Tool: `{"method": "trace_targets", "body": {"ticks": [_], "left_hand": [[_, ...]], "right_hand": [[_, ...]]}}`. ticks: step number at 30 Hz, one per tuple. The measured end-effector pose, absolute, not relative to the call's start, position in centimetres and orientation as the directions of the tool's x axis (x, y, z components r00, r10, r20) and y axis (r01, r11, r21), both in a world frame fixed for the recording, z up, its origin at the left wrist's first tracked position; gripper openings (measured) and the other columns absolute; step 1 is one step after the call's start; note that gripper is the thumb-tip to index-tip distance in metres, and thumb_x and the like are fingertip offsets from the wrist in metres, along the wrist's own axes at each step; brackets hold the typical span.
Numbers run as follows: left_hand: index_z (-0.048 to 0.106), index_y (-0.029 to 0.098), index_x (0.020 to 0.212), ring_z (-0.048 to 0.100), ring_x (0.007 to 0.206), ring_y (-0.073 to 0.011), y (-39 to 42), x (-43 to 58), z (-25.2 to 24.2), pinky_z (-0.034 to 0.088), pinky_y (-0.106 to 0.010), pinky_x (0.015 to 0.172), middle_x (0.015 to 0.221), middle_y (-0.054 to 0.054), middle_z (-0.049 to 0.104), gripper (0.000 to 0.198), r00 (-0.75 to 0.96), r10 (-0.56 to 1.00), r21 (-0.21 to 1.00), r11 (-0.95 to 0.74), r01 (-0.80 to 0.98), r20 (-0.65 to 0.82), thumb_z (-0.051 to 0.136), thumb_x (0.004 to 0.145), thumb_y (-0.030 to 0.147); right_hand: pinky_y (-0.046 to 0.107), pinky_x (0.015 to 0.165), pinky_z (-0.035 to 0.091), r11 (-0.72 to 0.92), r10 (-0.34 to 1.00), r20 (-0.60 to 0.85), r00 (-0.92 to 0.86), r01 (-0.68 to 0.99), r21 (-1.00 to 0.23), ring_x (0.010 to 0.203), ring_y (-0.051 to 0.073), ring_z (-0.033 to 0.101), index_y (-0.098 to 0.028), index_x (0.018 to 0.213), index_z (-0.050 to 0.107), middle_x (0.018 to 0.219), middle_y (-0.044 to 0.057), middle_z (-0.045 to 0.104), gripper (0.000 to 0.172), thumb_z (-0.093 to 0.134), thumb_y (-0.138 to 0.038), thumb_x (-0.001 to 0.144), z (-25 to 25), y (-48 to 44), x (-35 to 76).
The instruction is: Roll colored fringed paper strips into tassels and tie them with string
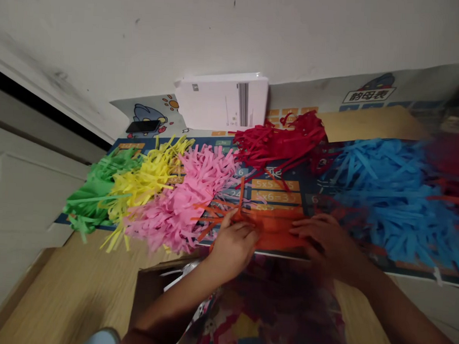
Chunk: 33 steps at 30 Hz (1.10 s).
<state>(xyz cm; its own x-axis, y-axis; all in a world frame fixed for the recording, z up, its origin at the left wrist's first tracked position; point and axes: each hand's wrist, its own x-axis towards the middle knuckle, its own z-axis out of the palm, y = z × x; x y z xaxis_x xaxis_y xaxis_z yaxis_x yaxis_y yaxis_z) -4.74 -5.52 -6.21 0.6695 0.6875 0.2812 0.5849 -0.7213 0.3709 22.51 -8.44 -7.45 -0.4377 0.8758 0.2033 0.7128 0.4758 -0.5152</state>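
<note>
Left hand (234, 243) is pinching the orange paper (276, 229) at its fringed edge; right hand (321, 238) is lying on it, fingers spread. Pink strips (190, 195) are crowding its left, blue strips (396, 194) its right.

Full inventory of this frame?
Green strips: 1 pile, green, far left
Yellow strips: 1 pile, yellow, beside green
Pink strips: 1 pile, pink, centre-left
Red strips: 1 pile, red, top centre
Blue strips: 1 pile, blue, right
Orange paper: 1, orange, under both hands
Mat: 1, dark blue, under piles
White pack: 1, white, against wall
Phone: 1, black, top left
Cardboard: 1, brown, behind blue
Left hand: 1, on orange paper
Right hand: 1, flat on orange paper
</note>
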Motion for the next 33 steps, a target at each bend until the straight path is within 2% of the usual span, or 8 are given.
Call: {"method": "trace_targets", "body": {"ticks": [4,8,11,16,22,33], "left_hand": [[0.069,0.020,0.101,0.069,0.087,-0.0207,-4.5,-4.6,-6.5,0.041,-0.046,0.102,0.089,-0.005,0.077,0.013,0.560,0.789,0.498,-0.603,0.623,0.254,0.061,0.090,0.020],[0.071,0.022,0.096,0.068,0.083,-0.0205,-3.9,-3.6,-6.1,0.041,-0.043,0.093,0.085,-0.002,0.076,0.014,0.442,0.886,0.567,-0.439,0.697,0.142,0.068,0.089,0.034],[0.072,0.022,0.087,0.067,0.077,-0.0198,-3.7,-2.8,-5.8,0.038,-0.043,0.093,0.078,-0.002,0.075,0.017,0.398,0.908,0.535,-0.401,0.744,0.128,0.061,0.093,0.033],[0.068,0.019,0.072,0.063,0.077,-0.0226,-3.1,-2.0,-5.6,0.035,-0.043,0.086,0.071,-0.003,0.071,0.023,0.409,0.908,0.367,-0.411,0.835,0.087,0.060,0.091,0.031],[0.058,0.019,0.062,0.059,0.076,-0.0210,-2.6,-1.9,-5.3,0.031,-0.040,0.077,0.068,-0.002,0.068,0.028,0.427,0.904,0.363,-0.404,0.840,0.017,0.063,0.087,0.029],[0.057,0.019,0.061,0.058,0.072,-0.0202,-2.3,-1.7,-5.6,0.029,-0.038,0.072,0.064,-0.001,0.065,0.028,0.420,0.907,0.334,-0.407,0.850,0.037,0.062,0.087,0.029]], "right_hand": [[0.041,0.085,0.044,0.335,0.942,0.225,-0.251,0.758,-0.559,0.088,0.023,0.069,-0.022,0.091,0.068,0.094,0.006,0.076,0.019,0.049,-0.024,0.090,-7.8,-7.7,22.1],[0.039,0.082,0.040,0.210,0.975,0.179,-0.131,0.799,-0.564,0.078,0.021,0.067,-0.022,0.085,0.068,0.082,0.004,0.073,0.028,0.047,-0.035,0.098,-8.0,-7.1,21.2],[0.039,0.081,0.038,0.170,0.979,0.186,-0.088,0.857,-0.486,0.074,0.020,0.065,-0.022,0.079,0.069,0.077,0.003,0.072,0.036,0.047,-0.041,0.099,-8.2,-6.7,20.7],[0.037,0.074,0.034,0.129,0.983,0.168,-0.075,0.930,-0.344,0.067,0.020,0.060,-0.021,0.075,0.070,0.067,0.003,0.068,0.036,0.052,-0.044,0.097,-8.2,-6.0,20.6],[0.038,0.075,0.034,0.127,0.986,0.146,-0.076,0.912,-0.390,0.069,0.021,0.061,-0.022,0.075,0.070,0.071,0.003,0.070,0.036,0.052,-0.043,0.096,-8.1,-5.7,20.4],[0.039,0.074,0.033,0.112,0.989,0.129,-0.066,0.912,-0.394,0.067,0.022,0.060,-0.023,0.075,0.072,0.066,0.003,0.068,0.040,0.048,-0.045,0.098,-8.0,-5.3,20.2]]}}
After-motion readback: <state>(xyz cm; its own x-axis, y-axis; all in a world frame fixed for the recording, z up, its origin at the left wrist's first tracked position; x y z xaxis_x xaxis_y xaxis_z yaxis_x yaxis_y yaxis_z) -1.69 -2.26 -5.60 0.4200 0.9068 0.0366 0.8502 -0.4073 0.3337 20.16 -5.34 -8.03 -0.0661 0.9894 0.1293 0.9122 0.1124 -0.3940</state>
